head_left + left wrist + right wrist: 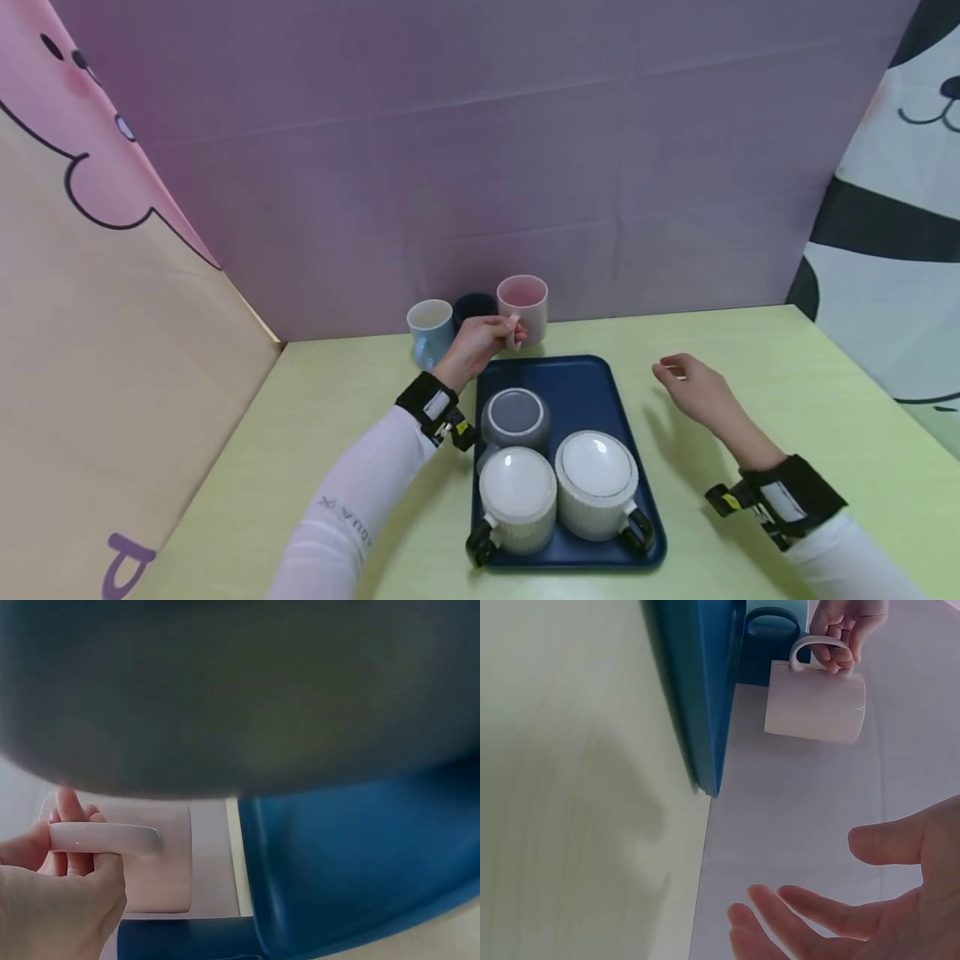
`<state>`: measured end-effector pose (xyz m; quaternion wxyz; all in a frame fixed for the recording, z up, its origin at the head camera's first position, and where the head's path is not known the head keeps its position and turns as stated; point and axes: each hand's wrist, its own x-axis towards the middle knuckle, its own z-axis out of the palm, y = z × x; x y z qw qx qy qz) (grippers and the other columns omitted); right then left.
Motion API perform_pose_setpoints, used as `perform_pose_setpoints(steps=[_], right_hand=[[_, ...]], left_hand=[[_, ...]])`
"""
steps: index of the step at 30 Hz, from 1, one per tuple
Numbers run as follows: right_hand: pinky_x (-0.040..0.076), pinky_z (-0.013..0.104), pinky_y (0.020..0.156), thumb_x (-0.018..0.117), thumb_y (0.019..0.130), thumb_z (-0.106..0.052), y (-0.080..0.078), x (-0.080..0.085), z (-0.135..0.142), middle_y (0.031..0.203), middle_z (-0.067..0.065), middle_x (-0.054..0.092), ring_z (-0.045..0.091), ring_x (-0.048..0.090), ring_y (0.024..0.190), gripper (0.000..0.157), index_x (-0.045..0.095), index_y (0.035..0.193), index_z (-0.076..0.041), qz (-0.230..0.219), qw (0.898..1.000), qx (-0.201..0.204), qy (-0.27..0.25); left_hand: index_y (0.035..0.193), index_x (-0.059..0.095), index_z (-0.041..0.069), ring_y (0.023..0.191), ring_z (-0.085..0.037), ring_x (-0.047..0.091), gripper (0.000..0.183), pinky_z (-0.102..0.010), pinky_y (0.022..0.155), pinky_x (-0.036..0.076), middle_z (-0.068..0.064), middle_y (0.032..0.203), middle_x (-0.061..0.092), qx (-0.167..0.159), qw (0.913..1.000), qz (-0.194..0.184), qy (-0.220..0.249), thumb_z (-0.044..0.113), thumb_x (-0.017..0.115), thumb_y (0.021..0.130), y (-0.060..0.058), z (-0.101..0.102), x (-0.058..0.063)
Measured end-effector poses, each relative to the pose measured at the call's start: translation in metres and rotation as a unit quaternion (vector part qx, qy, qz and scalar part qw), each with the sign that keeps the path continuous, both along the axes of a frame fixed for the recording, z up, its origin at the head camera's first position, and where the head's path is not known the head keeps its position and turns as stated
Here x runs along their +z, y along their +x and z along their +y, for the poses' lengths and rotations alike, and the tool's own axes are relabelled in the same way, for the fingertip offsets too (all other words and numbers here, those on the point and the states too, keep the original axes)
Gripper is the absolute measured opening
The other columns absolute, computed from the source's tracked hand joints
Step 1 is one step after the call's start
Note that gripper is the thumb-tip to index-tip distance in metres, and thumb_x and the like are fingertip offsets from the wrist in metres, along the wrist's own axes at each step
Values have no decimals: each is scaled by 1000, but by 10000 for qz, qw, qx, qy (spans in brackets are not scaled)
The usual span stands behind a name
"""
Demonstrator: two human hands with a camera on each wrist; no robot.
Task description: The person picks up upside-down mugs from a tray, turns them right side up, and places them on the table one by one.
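Observation:
My left hand grips the handle of a pink mug that stands behind the dark blue tray, by the back wall. In the left wrist view the fingers curl through the mug's handle. The right wrist view shows the same pink mug with fingers round its handle. My right hand hovers over the green table to the right of the tray, fingers loosely bent and holding nothing; its fingers spread in the right wrist view.
On the tray stand a grey cup and two white ribbed lidded mugs with black handles. A light blue mug and a dark navy mug stand left of the pink one. Cloth walls close in the table.

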<state>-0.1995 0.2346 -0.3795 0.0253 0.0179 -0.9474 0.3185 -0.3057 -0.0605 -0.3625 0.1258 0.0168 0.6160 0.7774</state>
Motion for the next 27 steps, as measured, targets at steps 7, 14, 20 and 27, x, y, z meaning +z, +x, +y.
perform_pose_setpoints(steps=[7,14,20,27], right_hand=[[44,57,90,38,102,-33,3,-3,4,128,37,48,51,49,114,55,43,128,14,-120,9999,-35,76],[44,57,88,38,102,-32,5,-6,10,126,38,48,52,49,112,54,43,128,15,-202,9997,-55,137],[44,58,89,37,102,-34,5,-7,14,126,39,47,53,48,112,56,43,128,15,-241,9996,-84,157],[45,57,87,36,102,-34,9,-7,19,126,39,47,53,49,110,57,42,127,16,-285,9994,-78,203]], left_hand=[[111,58,-17,69,-12,64,25,-25,76,52,-5,71,65,86,9998,-130,-107,-2,56,91,-4,2,-11],[111,60,-15,69,-12,64,25,-27,77,53,-3,69,65,145,9995,-167,-241,-1,57,91,-8,5,-18],[112,60,-16,67,-11,64,25,-26,74,53,-3,68,65,204,9994,-160,-229,-3,57,90,-11,6,-22],[110,60,-17,67,-11,64,25,-26,74,52,-3,67,64,278,9993,-177,-190,-6,57,89,-13,9,-27]])
